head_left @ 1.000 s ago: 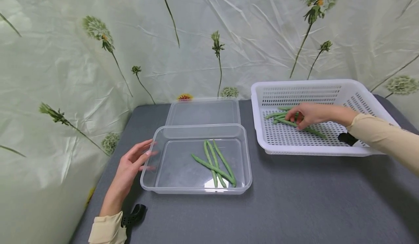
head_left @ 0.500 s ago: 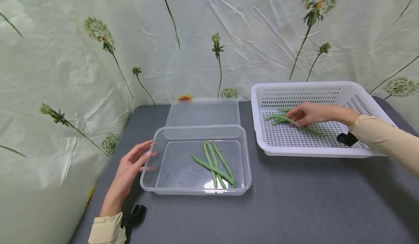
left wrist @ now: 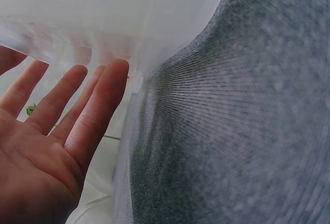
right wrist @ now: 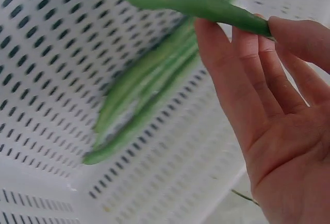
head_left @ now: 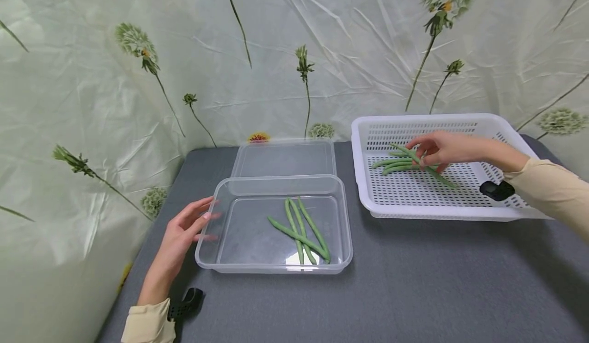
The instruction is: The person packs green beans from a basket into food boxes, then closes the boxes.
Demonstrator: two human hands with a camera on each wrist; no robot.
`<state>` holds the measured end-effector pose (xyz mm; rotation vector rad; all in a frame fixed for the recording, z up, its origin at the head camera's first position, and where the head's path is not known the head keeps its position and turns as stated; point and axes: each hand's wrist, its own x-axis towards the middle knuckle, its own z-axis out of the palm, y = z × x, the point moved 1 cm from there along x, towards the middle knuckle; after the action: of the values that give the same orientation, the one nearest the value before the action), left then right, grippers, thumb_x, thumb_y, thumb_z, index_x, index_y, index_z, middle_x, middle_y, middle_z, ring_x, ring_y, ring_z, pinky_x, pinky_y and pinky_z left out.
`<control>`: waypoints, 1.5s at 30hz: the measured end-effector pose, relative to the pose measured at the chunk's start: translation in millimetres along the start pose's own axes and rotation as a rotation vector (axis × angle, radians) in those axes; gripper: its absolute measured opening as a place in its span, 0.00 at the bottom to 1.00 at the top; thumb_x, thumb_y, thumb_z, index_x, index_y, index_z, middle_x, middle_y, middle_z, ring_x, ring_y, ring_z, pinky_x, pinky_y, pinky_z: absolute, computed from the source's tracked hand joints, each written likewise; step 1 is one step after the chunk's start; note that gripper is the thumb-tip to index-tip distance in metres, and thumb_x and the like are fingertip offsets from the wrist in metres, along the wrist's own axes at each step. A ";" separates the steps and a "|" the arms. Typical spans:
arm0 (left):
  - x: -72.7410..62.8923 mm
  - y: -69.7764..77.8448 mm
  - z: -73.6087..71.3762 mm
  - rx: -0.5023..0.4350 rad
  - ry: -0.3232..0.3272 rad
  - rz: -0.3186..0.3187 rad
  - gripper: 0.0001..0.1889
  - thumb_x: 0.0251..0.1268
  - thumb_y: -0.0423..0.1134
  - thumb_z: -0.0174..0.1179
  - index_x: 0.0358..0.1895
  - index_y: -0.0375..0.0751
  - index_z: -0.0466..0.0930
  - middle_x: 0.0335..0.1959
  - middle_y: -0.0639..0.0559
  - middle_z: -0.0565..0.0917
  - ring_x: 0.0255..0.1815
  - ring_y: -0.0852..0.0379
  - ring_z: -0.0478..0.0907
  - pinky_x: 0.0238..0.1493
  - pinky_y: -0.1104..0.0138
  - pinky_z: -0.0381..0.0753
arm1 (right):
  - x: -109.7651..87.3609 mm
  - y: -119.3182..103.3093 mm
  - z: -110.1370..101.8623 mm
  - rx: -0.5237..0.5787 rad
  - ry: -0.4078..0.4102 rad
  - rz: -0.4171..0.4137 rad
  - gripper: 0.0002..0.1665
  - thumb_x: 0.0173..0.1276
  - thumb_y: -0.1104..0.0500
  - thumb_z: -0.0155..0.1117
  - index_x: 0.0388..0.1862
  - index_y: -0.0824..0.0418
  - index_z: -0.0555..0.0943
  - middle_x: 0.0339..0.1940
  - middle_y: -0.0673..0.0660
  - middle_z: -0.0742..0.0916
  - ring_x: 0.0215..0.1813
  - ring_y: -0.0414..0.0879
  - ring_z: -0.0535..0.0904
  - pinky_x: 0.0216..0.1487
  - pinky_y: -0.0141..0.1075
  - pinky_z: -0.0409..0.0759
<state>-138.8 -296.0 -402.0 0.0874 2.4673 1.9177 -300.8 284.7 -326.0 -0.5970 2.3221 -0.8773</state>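
Stretches the left arm [head_left: 154,292] from the near left toward the far side, holding the left hand [head_left: 181,230] with straight, slightly spread fingers [left wrist: 100,105]. Extends the right arm [head_left: 549,189] leftward from the right, back of the right hand [head_left: 446,147] upward, pinching between thumb [right wrist: 301,37] and fingertips [right wrist: 209,34].

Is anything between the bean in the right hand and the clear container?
Yes: the left wall of the white basket and the right wall of the clear container; nothing visible covers the container's open top.

No readable text, no legible labels or brands, no numbers or signs
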 end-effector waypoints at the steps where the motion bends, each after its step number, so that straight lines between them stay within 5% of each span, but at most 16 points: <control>1: -0.2 0.2 -0.2 0.002 0.000 0.001 0.23 0.76 0.42 0.54 0.71 0.43 0.68 0.67 0.41 0.73 0.58 0.55 0.79 0.40 0.54 0.86 | -1.9 -3.2 -0.3 -0.004 0.009 -0.010 0.32 0.70 0.70 0.58 0.71 0.75 0.61 0.47 0.64 0.83 0.42 0.48 0.80 0.36 0.47 0.85; 20: -0.7 1.3 0.5 0.004 -0.010 0.010 0.25 0.77 0.43 0.53 0.73 0.44 0.66 0.67 0.41 0.72 0.57 0.59 0.79 0.40 0.55 0.86 | -36.5 -42.9 12.2 0.002 0.170 -0.277 0.28 0.74 0.67 0.58 0.70 0.70 0.65 0.48 0.63 0.84 0.41 0.46 0.84 0.37 0.44 0.85; 37: -0.8 2.0 -1.5 -0.003 -0.017 -0.014 0.25 0.77 0.43 0.53 0.73 0.45 0.65 0.68 0.41 0.71 0.58 0.56 0.78 0.41 0.55 0.86 | -46.5 -88.5 51.7 0.021 0.503 -0.391 0.30 0.68 0.68 0.66 0.68 0.60 0.74 0.49 0.58 0.85 0.43 0.41 0.83 0.34 0.31 0.82; 45: 0.5 1.6 -0.3 0.000 -0.019 -0.023 0.25 0.76 0.45 0.54 0.73 0.46 0.66 0.68 0.41 0.71 0.58 0.55 0.78 0.41 0.54 0.86 | -36.5 -112.4 78.5 0.078 0.589 -0.519 0.31 0.66 0.72 0.66 0.67 0.63 0.74 0.48 0.60 0.85 0.46 0.40 0.83 0.39 0.28 0.82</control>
<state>-139.2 -295.8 -400.4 0.0758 2.4455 1.8990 -200.6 194.3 -282.3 -1.0481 2.6652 -1.5463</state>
